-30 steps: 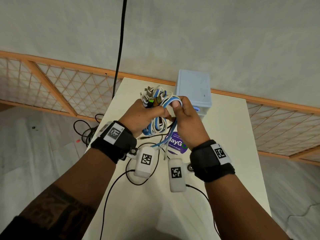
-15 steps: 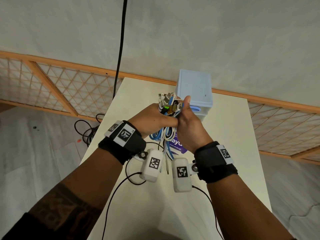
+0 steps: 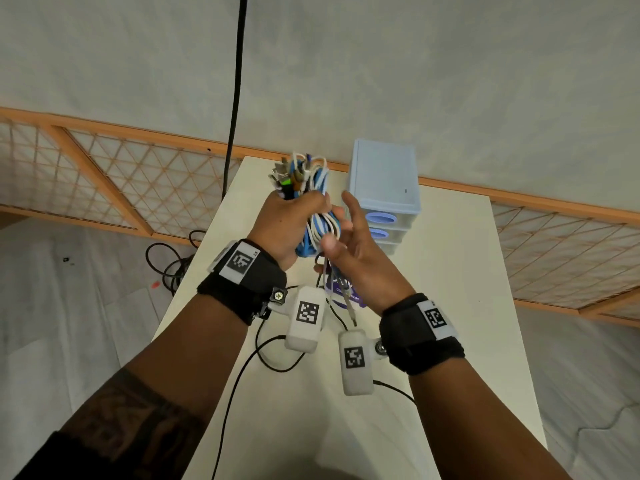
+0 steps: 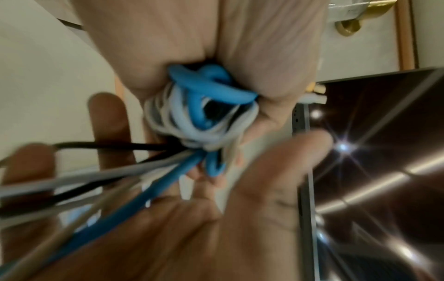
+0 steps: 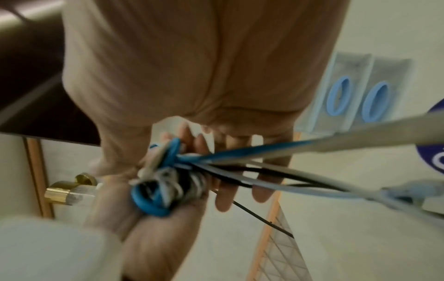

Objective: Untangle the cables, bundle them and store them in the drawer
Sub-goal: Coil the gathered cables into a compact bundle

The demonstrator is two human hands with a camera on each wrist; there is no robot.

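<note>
The left hand [image 3: 289, 226] is raised over the cream rectangular table [image 3: 450, 306], its fingers curled tight round the coiled bundle of blue, white and black cables [image 3: 313, 202], plug ends pointing up. The right hand [image 3: 353, 252], beside the bundle, has let go since half a second ago: fingers now spread and loose, loose cable tails hanging by its palm. The pale blue plastic drawer unit [image 3: 382, 178] stands just right, drawers closed
</note>
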